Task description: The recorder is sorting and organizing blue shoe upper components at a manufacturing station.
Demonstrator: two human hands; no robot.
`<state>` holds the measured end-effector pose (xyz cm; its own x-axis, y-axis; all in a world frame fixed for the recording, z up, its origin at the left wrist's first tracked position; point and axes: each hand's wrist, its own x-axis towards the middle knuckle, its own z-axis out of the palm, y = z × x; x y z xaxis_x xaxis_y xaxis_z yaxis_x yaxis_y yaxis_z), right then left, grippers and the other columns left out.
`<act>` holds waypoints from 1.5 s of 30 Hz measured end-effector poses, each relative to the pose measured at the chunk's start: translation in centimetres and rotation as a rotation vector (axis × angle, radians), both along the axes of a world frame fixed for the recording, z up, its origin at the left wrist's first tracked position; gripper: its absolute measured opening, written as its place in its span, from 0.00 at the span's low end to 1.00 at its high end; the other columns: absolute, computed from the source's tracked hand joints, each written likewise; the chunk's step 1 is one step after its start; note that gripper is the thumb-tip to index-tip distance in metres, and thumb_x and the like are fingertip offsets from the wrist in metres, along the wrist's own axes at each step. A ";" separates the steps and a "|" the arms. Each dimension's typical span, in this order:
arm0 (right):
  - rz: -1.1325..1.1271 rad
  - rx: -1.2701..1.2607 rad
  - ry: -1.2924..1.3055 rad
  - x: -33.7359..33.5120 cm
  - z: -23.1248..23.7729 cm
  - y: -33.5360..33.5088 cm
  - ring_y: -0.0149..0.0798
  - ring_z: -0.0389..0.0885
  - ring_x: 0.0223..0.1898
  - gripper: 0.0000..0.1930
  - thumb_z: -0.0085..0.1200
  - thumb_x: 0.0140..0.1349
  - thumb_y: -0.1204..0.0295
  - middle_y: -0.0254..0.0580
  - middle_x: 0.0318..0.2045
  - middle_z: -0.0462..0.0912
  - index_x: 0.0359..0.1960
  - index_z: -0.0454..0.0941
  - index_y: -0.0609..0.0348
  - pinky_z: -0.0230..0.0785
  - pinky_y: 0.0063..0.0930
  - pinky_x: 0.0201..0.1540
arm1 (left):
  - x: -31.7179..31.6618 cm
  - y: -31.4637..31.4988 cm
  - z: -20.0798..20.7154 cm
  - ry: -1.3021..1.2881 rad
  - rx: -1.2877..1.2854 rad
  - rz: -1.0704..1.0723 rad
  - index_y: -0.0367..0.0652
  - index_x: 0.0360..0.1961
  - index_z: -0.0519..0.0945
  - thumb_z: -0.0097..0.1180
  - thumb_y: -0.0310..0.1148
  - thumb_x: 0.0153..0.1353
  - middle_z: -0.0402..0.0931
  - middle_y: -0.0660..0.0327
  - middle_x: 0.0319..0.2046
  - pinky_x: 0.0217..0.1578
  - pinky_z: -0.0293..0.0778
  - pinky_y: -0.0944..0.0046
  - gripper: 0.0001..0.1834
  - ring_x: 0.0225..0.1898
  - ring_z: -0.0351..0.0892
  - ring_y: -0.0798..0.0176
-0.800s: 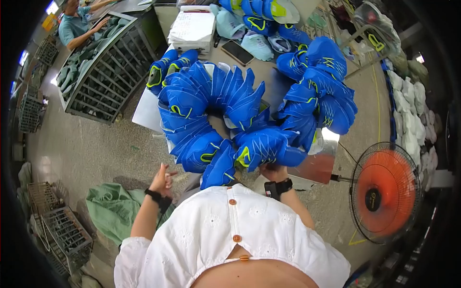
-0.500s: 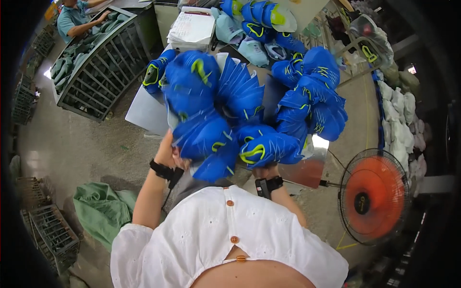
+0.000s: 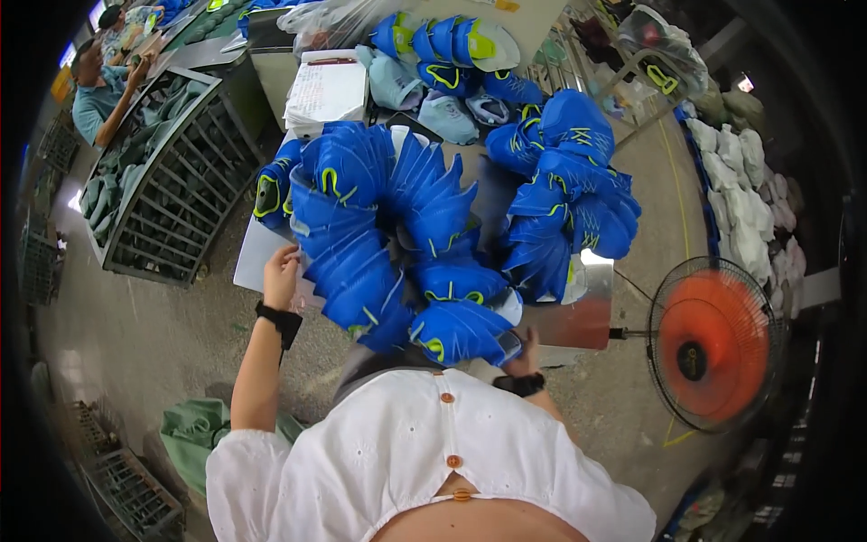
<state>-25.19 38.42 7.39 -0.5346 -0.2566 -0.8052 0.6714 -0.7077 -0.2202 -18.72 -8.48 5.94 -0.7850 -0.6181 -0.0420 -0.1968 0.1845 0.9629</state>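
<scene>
Nested blue shoe uppers with yellow-green trim form a curved row at the front of the table. My left hand is just left of that row, its fingers loosely bent and apart, holding nothing. At the near right end of the row, my right hand grips the edge of the closest blue shoe upper; part of its fingers is hidden behind it. Another bunch of blue uppers rests to the right, and a smaller blue piece lies at the left.
A notepad with a pen and pale blue shoes sit farther back. Left stands a slatted crate of green pieces, with people working beyond. An orange fan is at right; green cloth lies on the floor at lower left.
My left hand has come off the blue uppers and moved outward to the left. The left part of the row, blurred before, now rests still. My right hand has shifted right and nearer to me.
</scene>
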 end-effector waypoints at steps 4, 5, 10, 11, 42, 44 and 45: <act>0.124 0.630 0.406 -0.4 5.6 0.7 0.40 0.67 0.47 0.22 0.40 0.58 0.56 0.43 0.45 0.71 0.51 0.64 0.56 0.58 0.43 0.48 | 0.3 0.9 8.7 -0.010 0.026 -0.053 0.39 0.44 0.73 0.44 0.23 0.56 0.75 0.64 0.35 0.19 0.61 0.77 0.14 0.19 0.65 0.78; 0.130 0.809 0.505 -1.2 7.3 -0.3 0.36 0.67 0.47 0.19 0.43 0.59 0.62 0.41 0.44 0.71 0.50 0.65 0.56 0.59 0.38 0.48 | -0.2 1.1 10.5 -0.007 0.021 -0.066 0.38 0.43 0.73 0.45 0.22 0.55 0.75 0.64 0.37 0.21 0.63 0.75 0.13 0.19 0.66 0.76; 0.638 1.145 1.442 -9.8 13.3 -8.5 0.31 0.70 0.47 0.16 0.46 0.56 0.76 0.37 0.45 0.71 0.48 0.67 0.59 0.62 0.27 0.49 | -7.7 0.6 16.6 0.277 -0.541 -0.226 0.39 0.38 0.75 0.49 0.22 0.50 0.73 0.59 0.38 0.28 0.69 0.69 0.12 0.26 0.73 0.67; 0.711 1.073 1.468 -10.6 16.1 -13.3 0.39 0.69 0.50 0.16 0.49 0.52 0.76 0.45 0.46 0.71 0.45 0.68 0.63 0.61 0.27 0.50 | -9.3 0.4 18.4 0.293 -0.628 -0.285 0.40 0.37 0.75 0.50 0.23 0.49 0.73 0.57 0.38 0.30 0.70 0.67 0.12 0.28 0.74 0.62; 0.978 2.491 2.109 -28.7 11.8 -13.2 0.47 0.62 0.53 0.11 0.46 0.51 0.66 0.37 0.37 0.76 0.35 0.76 0.53 0.50 0.50 0.54 | -21.5 -0.7 15.9 -0.394 -1.389 -1.035 0.46 0.28 0.76 0.52 0.38 0.50 0.75 0.57 0.29 0.28 0.73 0.54 0.08 0.28 0.77 0.53; 1.069 2.323 2.225 -29.2 11.3 -14.2 0.47 0.65 0.51 0.11 0.44 0.51 0.68 0.40 0.35 0.77 0.35 0.75 0.56 0.53 0.43 0.54 | -23.2 3.3 17.3 -0.177 -1.293 -0.925 0.46 0.30 0.72 0.50 0.37 0.52 0.72 0.59 0.29 0.26 0.72 0.54 0.08 0.26 0.76 0.52; 1.185 2.173 2.288 -29.3 11.1 -15.2 0.46 0.68 0.49 0.12 0.44 0.51 0.68 0.41 0.34 0.77 0.35 0.75 0.57 0.55 0.40 0.53 | -24.2 4.3 17.5 -0.088 -1.241 -0.911 0.46 0.32 0.72 0.49 0.37 0.52 0.71 0.59 0.32 0.25 0.72 0.54 0.08 0.26 0.76 0.52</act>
<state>-54.45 23.23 18.49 -0.3962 -0.8998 0.1825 -0.8353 0.4358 0.3352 -42.91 -4.18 23.49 -0.9261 0.3733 0.0541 0.3771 0.9197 0.1094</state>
